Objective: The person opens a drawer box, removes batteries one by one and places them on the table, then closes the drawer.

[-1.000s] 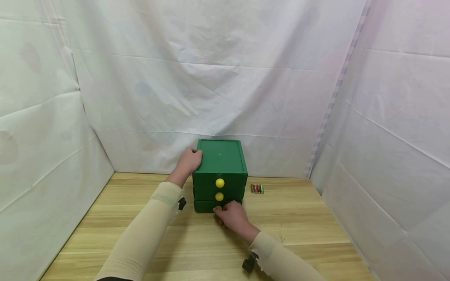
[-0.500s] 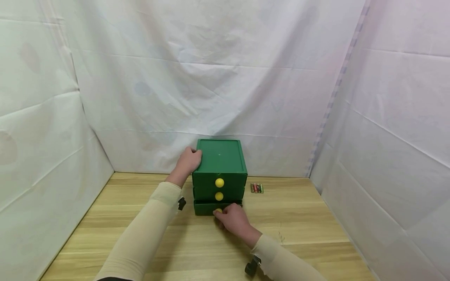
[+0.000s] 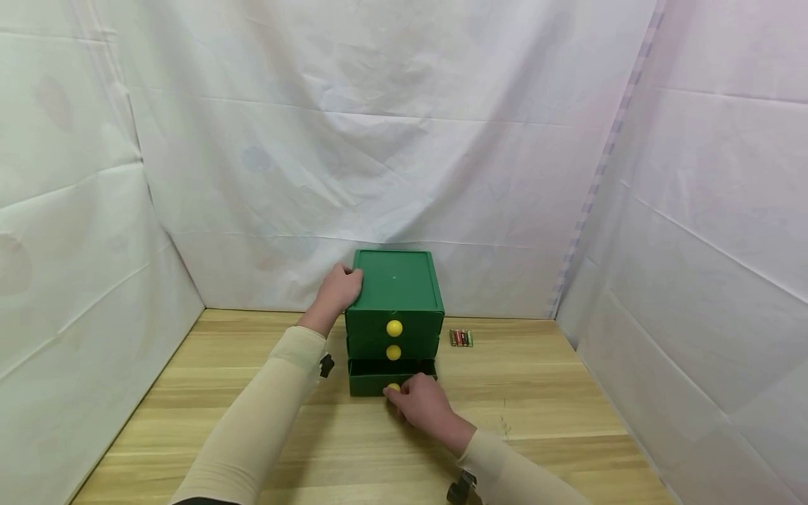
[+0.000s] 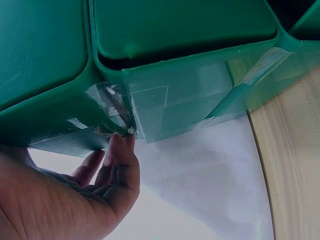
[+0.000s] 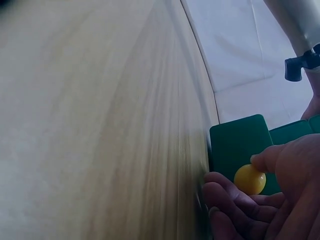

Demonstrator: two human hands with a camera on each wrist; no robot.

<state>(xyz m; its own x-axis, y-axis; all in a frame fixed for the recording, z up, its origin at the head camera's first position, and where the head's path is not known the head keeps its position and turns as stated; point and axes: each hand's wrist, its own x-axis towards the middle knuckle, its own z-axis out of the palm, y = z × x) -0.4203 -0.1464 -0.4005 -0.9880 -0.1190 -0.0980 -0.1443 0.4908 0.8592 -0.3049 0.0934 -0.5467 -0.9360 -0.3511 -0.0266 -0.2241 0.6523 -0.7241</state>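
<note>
A green cabinet (image 3: 398, 284) with three stacked drawers and round yellow knobs stands on the wooden table. My left hand (image 3: 341, 287) holds its upper left edge; the left wrist view shows bent fingers (image 4: 125, 165) against the taped side wall. With thumb and fingers, my right hand (image 3: 426, 405) pinches the yellow knob (image 5: 250, 180) of the bottom drawer (image 3: 367, 386). That drawer stands partly pulled out, a dark gap showing behind its front. Both drawers above it are closed.
Several batteries (image 3: 461, 338) lie in a row on the table (image 3: 536, 393), right of the cabinet. White cloth (image 3: 404, 154) hangs behind it and along both sides. A black wrist mount (image 3: 462, 486) sits below my right sleeve.
The bottom drawer has slid out toward me, its knob held in my right hand, which moved back with it. My left hand has stayed on the cabinet's edge.
</note>
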